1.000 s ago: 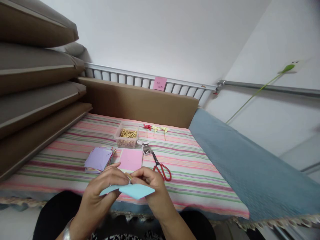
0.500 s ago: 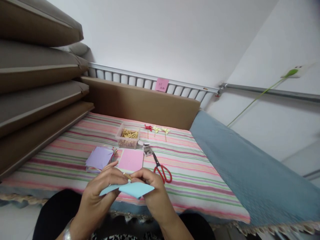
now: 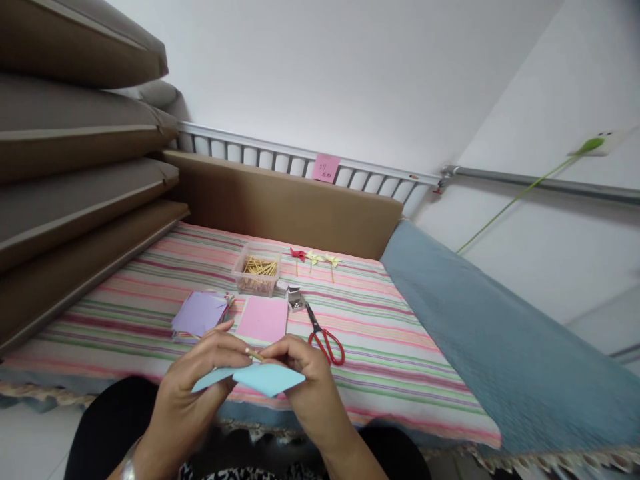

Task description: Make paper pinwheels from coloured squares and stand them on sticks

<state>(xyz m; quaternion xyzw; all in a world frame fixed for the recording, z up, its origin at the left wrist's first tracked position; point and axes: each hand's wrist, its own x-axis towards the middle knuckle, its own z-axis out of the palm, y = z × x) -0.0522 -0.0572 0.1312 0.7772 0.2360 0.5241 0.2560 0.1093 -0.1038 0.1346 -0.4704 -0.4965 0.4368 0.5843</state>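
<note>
Left grip (image 3: 183, 383) on blue paper (image 3: 269, 379), right grip (image 3: 307, 365) on stick (image 3: 255, 355); scissors (image 3: 317, 327) (red-handled) just beyond.

Your left hand (image 3: 195, 370): fingers bent, pointing rightward, thumb underneath, one finger reaching farther forward. Your right hand (image 3: 303, 363): pinching, index curled, fingertips facing left. Hands near each other, low centre. Both forearms (image 3: 350, 443) angle inward.

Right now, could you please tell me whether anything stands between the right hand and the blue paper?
Nothing visible does: in this view the blue paper overlaps the right hand, while the left hand grips it. A small stick shows between both hands' fingertips.
</note>
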